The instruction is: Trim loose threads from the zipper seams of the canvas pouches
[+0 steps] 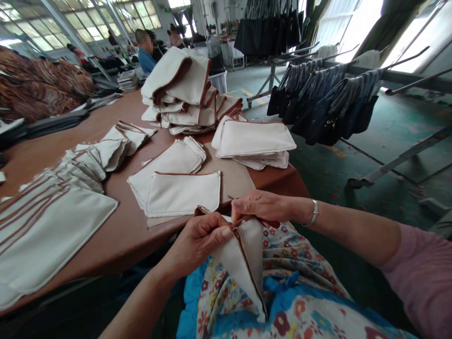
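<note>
A white fabric piece with a brown-trimmed edge (247, 263) hangs over the lap, its trim running down to a point. My left hand (208, 235) pinches its upper corner, thumb on top. My right hand (256, 207), with a bracelet at the wrist, is closed at the same corner, close to the left. A thin pointed metal tip and a red handle (271, 223) show at the right hand, so it also holds a small tool, mostly hidden by the fingers. Just beyond the hands, a flat white piece (183, 193) lies on the table.
The brown table (141, 235) bears a tall white stack (190, 108), a smaller stack (256, 139) and overlapping white pieces (63, 207) at the left. Racks with dark bags (325, 103) stand at the right. A person in blue (145, 56) is farther back.
</note>
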A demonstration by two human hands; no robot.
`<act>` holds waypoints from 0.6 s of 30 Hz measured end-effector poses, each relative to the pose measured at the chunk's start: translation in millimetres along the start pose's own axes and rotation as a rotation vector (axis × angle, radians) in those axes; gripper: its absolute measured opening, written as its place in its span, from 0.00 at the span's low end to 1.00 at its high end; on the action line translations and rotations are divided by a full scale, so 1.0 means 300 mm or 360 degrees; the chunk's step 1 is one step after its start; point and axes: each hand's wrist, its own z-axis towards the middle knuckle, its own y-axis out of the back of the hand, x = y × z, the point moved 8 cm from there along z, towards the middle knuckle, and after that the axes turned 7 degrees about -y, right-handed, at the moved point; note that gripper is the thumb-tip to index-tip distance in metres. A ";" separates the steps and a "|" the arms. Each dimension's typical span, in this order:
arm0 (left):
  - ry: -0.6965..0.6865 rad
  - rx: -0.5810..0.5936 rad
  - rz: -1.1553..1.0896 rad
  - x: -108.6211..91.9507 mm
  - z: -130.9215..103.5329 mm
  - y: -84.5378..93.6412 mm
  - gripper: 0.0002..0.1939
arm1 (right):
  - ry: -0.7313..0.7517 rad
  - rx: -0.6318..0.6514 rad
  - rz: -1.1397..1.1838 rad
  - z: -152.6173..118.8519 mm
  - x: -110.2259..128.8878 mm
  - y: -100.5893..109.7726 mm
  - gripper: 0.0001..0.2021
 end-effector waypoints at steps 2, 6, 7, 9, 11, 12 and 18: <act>0.0012 -0.0062 -0.0081 0.004 0.001 0.018 0.26 | 0.0018 0.0032 -0.0066 0.007 0.011 -0.007 0.23; 0.0118 -0.0049 -0.0193 0.018 -0.007 0.032 0.29 | 0.0068 0.0035 0.0035 0.011 0.014 -0.021 0.17; 0.0145 0.0016 -0.0203 0.015 -0.011 0.023 0.25 | 0.0077 0.0025 0.0070 0.009 0.013 -0.023 0.16; 0.0151 0.0125 -0.0173 -0.002 -0.017 0.006 0.19 | 0.0093 0.0007 0.0114 0.003 0.013 -0.028 0.15; 0.0104 0.0163 -0.0073 -0.021 -0.019 0.003 0.18 | 0.0099 -0.0016 0.0136 -0.003 0.014 -0.030 0.16; 0.0072 0.0164 -0.0001 -0.027 -0.018 0.008 0.18 | 0.0092 -0.0021 0.0153 -0.006 0.013 -0.029 0.17; 0.0023 0.0486 0.0498 0.044 -0.033 0.049 0.17 | 0.0301 -0.0385 0.0578 -0.063 -0.032 0.148 0.19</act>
